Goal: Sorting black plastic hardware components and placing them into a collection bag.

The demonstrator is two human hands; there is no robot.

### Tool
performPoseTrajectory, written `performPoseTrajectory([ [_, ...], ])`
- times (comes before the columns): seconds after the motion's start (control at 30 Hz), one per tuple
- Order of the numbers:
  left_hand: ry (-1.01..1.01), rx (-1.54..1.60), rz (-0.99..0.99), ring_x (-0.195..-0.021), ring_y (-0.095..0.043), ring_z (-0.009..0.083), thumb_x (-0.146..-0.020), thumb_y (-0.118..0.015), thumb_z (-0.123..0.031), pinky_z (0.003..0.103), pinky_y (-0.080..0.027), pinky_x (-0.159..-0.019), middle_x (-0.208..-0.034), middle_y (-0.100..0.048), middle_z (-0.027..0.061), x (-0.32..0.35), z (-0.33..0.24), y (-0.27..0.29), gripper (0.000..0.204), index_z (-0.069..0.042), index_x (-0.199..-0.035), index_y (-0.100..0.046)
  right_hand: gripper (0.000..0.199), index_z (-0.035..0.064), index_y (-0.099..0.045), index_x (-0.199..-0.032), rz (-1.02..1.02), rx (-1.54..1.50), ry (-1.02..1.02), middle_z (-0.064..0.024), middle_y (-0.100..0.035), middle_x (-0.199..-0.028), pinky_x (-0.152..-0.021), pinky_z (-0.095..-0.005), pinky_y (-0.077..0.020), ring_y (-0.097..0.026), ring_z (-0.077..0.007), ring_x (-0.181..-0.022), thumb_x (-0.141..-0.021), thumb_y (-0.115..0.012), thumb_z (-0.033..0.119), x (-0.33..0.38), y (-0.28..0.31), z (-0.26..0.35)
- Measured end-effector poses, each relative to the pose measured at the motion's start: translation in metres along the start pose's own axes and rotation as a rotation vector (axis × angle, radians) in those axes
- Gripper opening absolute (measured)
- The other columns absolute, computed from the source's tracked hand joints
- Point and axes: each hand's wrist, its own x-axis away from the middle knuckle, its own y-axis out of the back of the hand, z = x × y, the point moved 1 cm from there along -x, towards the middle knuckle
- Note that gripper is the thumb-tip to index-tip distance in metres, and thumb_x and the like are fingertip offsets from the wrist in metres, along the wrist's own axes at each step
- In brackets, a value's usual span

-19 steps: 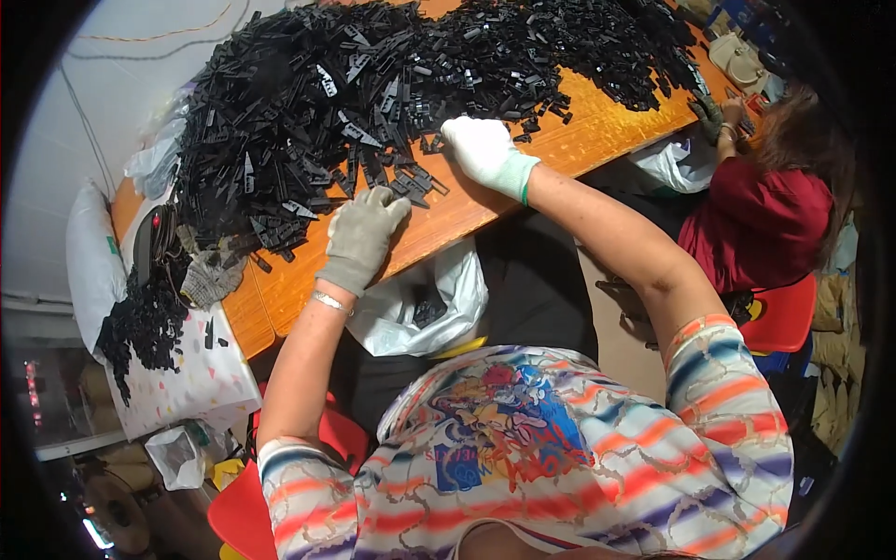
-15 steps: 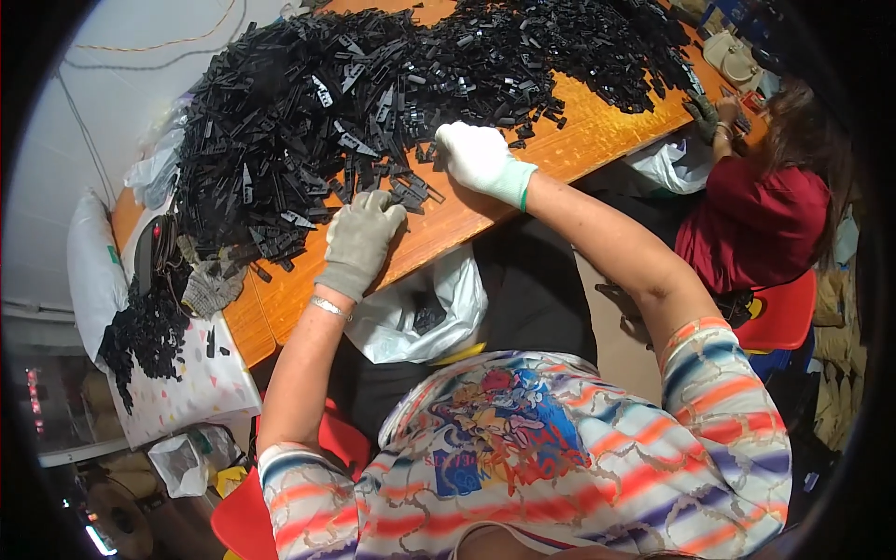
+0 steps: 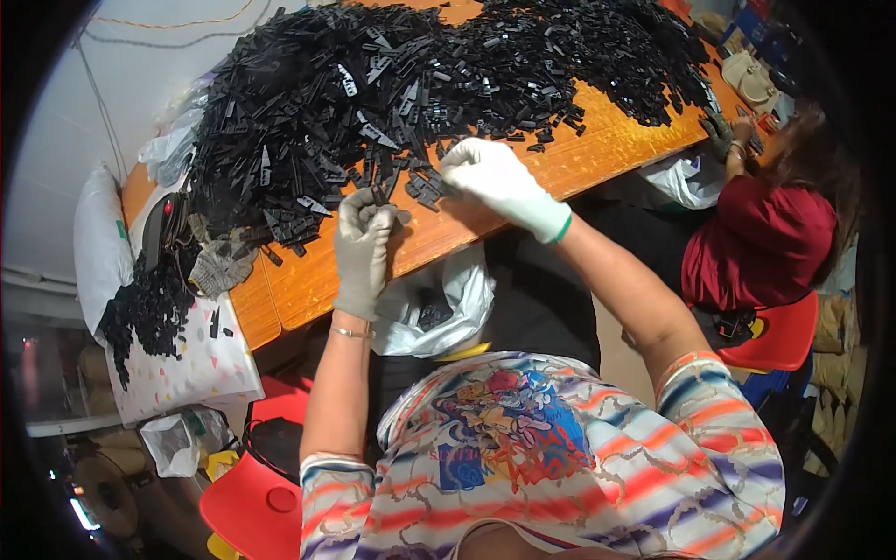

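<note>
A large heap of black plastic pieces [image 3: 308, 121] covers the far part of the wooden table [image 3: 448, 238]. My left hand [image 3: 359, 252], in a grey glove, is closed at the table's near edge, its thumb and fingers pinching a small black plastic piece [image 3: 379, 195]. To its right, my right hand [image 3: 495, 182] wears a white glove with a green cuff. Its fingers are curled together, and what they hold, if anything, is hidden. Several loose black pieces [image 3: 425, 189] lie between the two hands.
Below the table edge an open white bag [image 3: 448, 317] holds dark pieces. A crumpled glove [image 3: 224, 266] and a smaller black pile [image 3: 149, 313] are at the left. On the right a co-worker in a dark red shirt [image 3: 761, 233] sits at the same table.
My left hand has turned from lying palm down to an upright pinch with a black piece. My right hand has shifted slightly right and nearer to me. The view has moved a little.
</note>
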Motion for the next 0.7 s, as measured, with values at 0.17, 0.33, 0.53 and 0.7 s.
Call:
performPoseTrajectory([
  [0.17,0.112,0.301,0.089,-0.080,-0.062,0.0135,-0.096,-0.057,-0.020,0.026,-0.052,-0.067,-0.094,-0.058,0.0023,0.025,0.003,0.008,0.031,-0.003,-0.121,-0.051,0.025,-0.0005,-0.062,-0.105,0.123,-0.430,-0.148,-0.0012,-0.061,-0.080,-0.059,-0.0207,-0.0444,-0.055,-0.0054,-0.066,-0.085,-0.061,0.014,0.027,-0.027,0.046],
  [0.33,0.053,0.330,0.095,-0.078,-0.055,0.0085,-0.099,-0.052,-0.022,0.022,-0.046,-0.065,-0.089,-0.056,0.0010,0.043,-0.003,-0.004,0.022,-0.006,-0.115,-0.054,0.023,-0.0012,-0.057,-0.104,0.104,-0.426,-0.112,-0.0027,-0.060,-0.080,-0.062,-0.0224,-0.0473,-0.056,-0.0072,-0.068,-0.085,-0.059,0.012,0.034,-0.047,0.060],
  [0.53,0.020,0.232,0.157,-0.069,-0.048,0.0041,-0.100,-0.049,-0.023,0.016,-0.040,-0.057,-0.084,-0.052,-0.0014,0.051,-0.004,0.001,0.021,-0.006,-0.113,-0.052,0.023,-0.0018,-0.057,-0.105,-0.024,-0.386,-0.034,-0.0050,-0.062,-0.087,-0.066,-0.0236,-0.0507,-0.060,-0.0079,-0.074,-0.087,-0.061,0.012,0.033,-0.063,0.058],
  [0.7,-0.026,0.121,0.006,-0.065,-0.045,0.0019,-0.100,-0.049,-0.019,0.015,-0.036,-0.053,-0.079,-0.052,-0.0014,0.055,-0.010,-0.012,0.018,-0.006,-0.112,-0.052,0.023,-0.0012,-0.058,-0.106,-0.023,-0.290,-0.035,-0.0050,-0.064,-0.088,-0.067,-0.0243,-0.0514,-0.062,-0.0083,-0.076,-0.087,-0.061,0.012,0.035,-0.062,0.064],
])
